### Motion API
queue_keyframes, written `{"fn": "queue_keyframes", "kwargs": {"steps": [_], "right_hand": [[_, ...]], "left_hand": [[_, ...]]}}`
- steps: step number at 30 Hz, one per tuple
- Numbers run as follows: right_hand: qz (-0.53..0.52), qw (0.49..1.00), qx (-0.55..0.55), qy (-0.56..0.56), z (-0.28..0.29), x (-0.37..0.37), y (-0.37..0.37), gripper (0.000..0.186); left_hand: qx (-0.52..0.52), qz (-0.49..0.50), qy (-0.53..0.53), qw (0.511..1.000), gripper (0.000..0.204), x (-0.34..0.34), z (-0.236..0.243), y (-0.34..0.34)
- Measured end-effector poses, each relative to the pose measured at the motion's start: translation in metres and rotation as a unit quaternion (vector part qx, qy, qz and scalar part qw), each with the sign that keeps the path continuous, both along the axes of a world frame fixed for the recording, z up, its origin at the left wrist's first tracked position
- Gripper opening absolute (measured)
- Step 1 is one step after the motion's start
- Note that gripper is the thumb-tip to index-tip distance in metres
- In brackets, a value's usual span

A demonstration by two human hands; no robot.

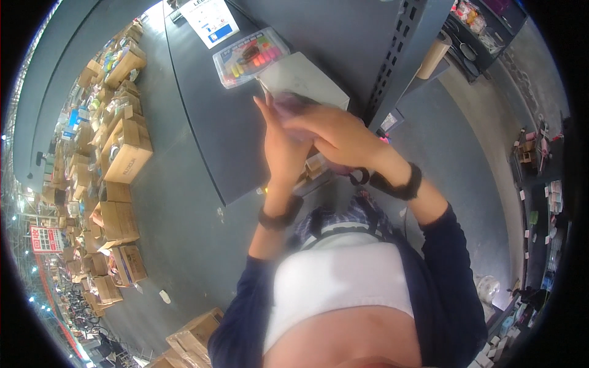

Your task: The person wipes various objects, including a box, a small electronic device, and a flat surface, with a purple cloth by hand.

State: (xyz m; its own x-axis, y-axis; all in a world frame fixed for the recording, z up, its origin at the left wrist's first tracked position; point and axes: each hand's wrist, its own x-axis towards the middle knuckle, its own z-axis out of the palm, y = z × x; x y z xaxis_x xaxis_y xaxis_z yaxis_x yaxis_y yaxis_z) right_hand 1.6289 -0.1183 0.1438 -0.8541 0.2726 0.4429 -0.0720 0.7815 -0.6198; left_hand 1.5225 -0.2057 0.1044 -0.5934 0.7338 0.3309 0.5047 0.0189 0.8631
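Both hands are together over the edge of a dark grey shelf, around a soft-looking purple thing [288, 109] blurred by motion; its kind cannot be made out. My right hand [343, 132] lies across it with fingers bent over its near side. From the left, my left hand [285, 144] grips it, one finger stretched up along its edge. A dark loop [359, 178] hangs below the right hand. Just beyond the fingers lies a white box [307, 80]. Behind that box, a clear plastic case [250, 56] with rows of coloured pieces rests on the shelf.
The dark shelf [215, 141] has a slotted metal upright [392, 61] at its right. A printed sign [210, 21] stands at the back. Open cardboard boxes [129, 150] line the floor at left, more [195, 337] sit near lower left. Stocked racks [540, 202] stand at right.
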Motion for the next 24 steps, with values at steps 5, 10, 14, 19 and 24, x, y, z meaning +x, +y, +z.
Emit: {"fn": "queue_keyframes", "kwargs": {"steps": [5, 10, 14, 19, 24], "right_hand": [[-0.013, 0.967, -0.222, 0.122, -0.003, 0.028, 0.009, 0.045], [0.081, 0.955, -0.263, 0.111, 0.005, 0.023, -0.032, 0.046], [0.102, 0.938, -0.326, 0.057, -0.004, 0.021, -0.054, 0.043], [0.050, 0.969, -0.240, -0.028, -0.021, 0.017, -0.064, 0.036], [0.007, 0.966, -0.256, 0.039, -0.036, 0.012, -0.071, 0.034]], "left_hand": [[0.017, 0.025, 0.195, 0.980, 0.099, 0.001, -0.005, -0.010], [0.165, -0.140, -0.080, 0.973, 0.094, 0.025, -0.024, -0.037], [0.147, -0.047, -0.106, 0.982, 0.073, 0.021, -0.011, -0.067], [-0.031, -0.093, -0.022, 0.995, 0.027, -0.021, -0.011, -0.108], [-0.090, -0.050, 0.069, 0.992, 0.013, -0.035, 0.010, -0.120]]}}
